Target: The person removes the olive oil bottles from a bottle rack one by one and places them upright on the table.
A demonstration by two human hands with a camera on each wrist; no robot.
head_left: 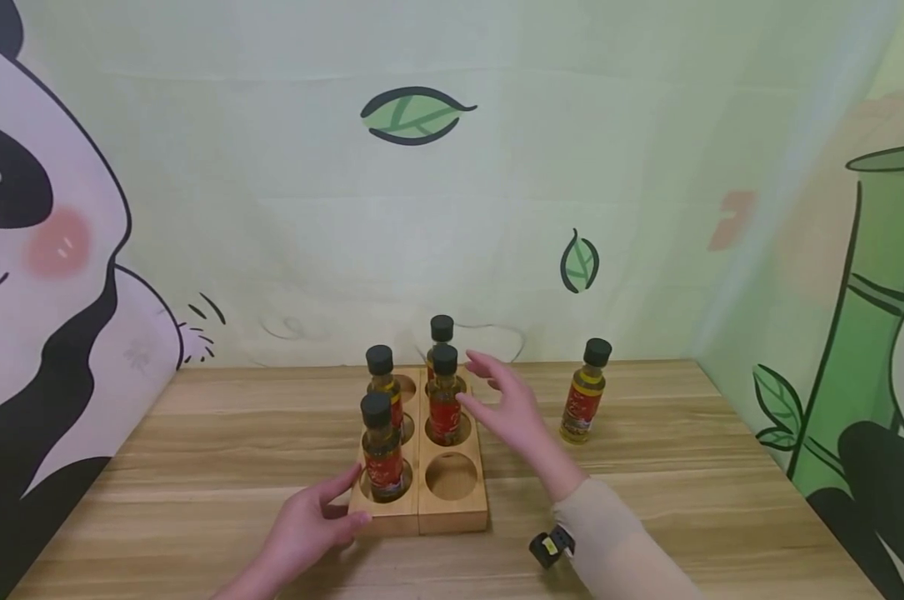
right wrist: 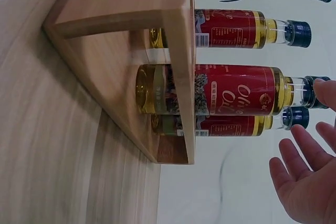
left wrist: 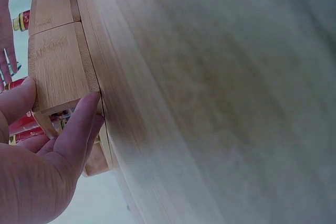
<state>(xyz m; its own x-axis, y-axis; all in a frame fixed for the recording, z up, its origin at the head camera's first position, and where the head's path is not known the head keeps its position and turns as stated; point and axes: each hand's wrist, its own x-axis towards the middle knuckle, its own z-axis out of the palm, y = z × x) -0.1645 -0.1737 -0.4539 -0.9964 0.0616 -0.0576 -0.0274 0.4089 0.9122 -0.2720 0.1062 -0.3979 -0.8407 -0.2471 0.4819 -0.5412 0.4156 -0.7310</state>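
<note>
Two wooden racks (head_left: 453, 522) with round holes stand side by side on the table. My left hand (head_left: 305, 521) grips the front left corner of the left rack, thumb and fingers around its edge. Small olive oil bottles with red labels and black caps stand upright in the holes; a front left bottle (head_left: 384, 467) is near that hand. My right hand (head_left: 513, 408) has its fingers spread beside the middle right bottle (head_left: 445, 408). In the right wrist view its thumb is at the cap of an olive oil bottle (right wrist: 236, 90); I cannot tell whether it touches.
Another olive oil bottle (head_left: 582, 400) stands on the table (head_left: 669, 467) to the right of the racks. Behind the table hangs a pale green backdrop (head_left: 287, 208) with printed pandas and leaves. A small black device (head_left: 551, 547) is at the right sleeve.
</note>
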